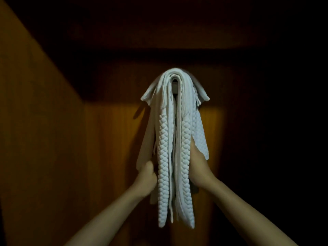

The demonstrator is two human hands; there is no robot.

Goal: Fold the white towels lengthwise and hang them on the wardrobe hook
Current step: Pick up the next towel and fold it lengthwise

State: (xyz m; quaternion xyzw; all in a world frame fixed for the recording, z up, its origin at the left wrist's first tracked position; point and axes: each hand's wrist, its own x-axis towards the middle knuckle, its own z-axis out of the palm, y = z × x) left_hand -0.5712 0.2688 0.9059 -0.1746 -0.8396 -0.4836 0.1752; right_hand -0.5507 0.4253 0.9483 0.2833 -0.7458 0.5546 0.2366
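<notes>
Both forearms are reaching up from the bottom edge toward the white towels (174,157), which are hanging draped over the wardrobe hook (175,86) well above the fingers; only a sliver of the hook is showing inside the top fold. Left hand (146,180) is gripping the left-side layers, thumb curled in against the cloth, so its fingers are clamped on the towels. Right hand (199,167) is lying along the right-side layers with fingers going behind the fabric; looks like it is holding them, but the fingertips are hidden, so I cannot tell how tightly they are closing. Bundle is running between the two hands and trailing below them. Wardrobe back panel (106,139) is sitting just behind the fingers. Handling guess: soft, limp, quilted weave giving decent friction, several stacked layers so moderately heavy and prone to sliding unevenly off a narrow hook. Best hold is probably both hanging halves at equal height, pulling down evenly to balance them.
</notes>
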